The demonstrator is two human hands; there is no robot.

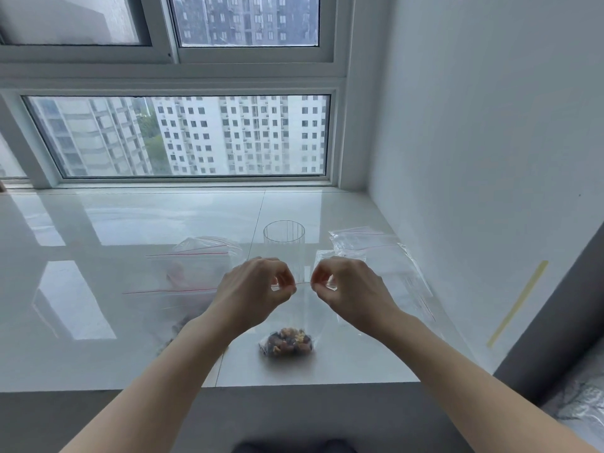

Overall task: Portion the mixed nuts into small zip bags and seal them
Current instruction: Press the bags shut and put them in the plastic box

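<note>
— Sealing, by the look of it. Both hands hold the small zip bag (pixel 295 317) up by its top: the left hand (pixel 258 289) pinches the red zip strip (pixel 303 284) at its left end, the right hand (pixel 348 289) pinches the right end.

— And the nuts?

— The mixed nuts (pixel 287 342) sit in the bag's bottom, resting on the near part of the sill (pixel 98 223), just before the glass (pixel 283 246).

— Which way does it stand?

— Upright, long axis vertical, mouth upward, strip running left to right. I'd say the next move calls for sliding pinched fingers along that strip until it closes.

— Other bags?

— Empty bags (pixel 366 240) far right; larger bags (pixel 183 273) lie left.
</note>
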